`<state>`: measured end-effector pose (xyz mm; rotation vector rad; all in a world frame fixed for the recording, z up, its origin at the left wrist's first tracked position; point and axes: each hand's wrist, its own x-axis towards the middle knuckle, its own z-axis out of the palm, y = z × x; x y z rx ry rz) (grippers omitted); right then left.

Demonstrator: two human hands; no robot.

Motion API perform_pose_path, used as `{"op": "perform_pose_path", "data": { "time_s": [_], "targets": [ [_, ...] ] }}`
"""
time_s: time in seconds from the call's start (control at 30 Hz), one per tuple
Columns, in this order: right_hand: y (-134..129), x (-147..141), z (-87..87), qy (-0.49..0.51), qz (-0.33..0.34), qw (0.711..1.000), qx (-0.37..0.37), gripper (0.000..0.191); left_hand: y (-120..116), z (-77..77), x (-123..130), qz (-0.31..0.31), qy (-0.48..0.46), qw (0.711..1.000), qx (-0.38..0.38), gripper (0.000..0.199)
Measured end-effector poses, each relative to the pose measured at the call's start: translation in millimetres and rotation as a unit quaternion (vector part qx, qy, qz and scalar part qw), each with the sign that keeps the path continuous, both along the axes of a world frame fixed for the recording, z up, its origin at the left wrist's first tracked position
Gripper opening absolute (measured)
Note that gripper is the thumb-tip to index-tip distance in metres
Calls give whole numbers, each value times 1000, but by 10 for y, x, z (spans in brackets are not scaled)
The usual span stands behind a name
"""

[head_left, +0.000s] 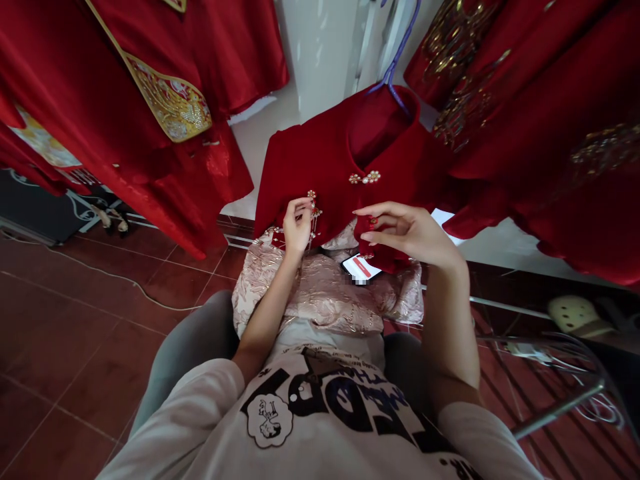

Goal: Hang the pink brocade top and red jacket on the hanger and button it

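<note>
A dark red velvet jacket point(320, 167) with a high collar lies across my lap, a blue-purple hanger point(395, 73) still in its neck. A pearl and gold frog fastening point(364, 177) sits on its front. My left hand point(297, 227) pinches a dangling gold and pearl tassel ornament point(313, 217) at the jacket's edge. My right hand point(405, 232) pinches a fold of the red velvet. Under the jacket lies pink brocade cloth point(325, 293), with a phone point(361, 268) on it, its screen lit.
Red satin garments point(125, 127) with gold embroidery hang close on the left, and more point(540, 120) hang on the right. Below is a red tile floor point(90, 360) with a white cable. A metal chair frame point(560, 380) and a pale slipper point(575, 317) are at the right.
</note>
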<state>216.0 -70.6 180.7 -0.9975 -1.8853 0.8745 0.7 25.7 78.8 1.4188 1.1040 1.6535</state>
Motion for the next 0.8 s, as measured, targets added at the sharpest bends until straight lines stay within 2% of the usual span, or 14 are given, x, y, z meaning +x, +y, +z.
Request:
{"op": "perform_pose_path", "data": {
  "time_s": [0.23, 0.4, 0.47, 0.63, 0.8],
  "targets": [
    [152, -105, -128, 69, -42, 997, -5, 53, -52, 32, -3, -65, -2, 998, -12, 20],
    [373, -294, -325, 102, -37, 994, -4, 48, -78, 61, 1, -64, -9, 998, -18, 21],
    [453, -409, -433, 72, -61, 995, 11, 43, -81, 71, 0, -67, -6, 998, -19, 21],
    [553, -648, -683, -60, -205, 973, 83, 32, -73, 54, -13, -67, -12, 997, -25, 21],
    [585, -748, -772, -127, -271, 949, 96, 17, -78, 55, -27, -53, -26, 998, -24, 21]
  ]
}}
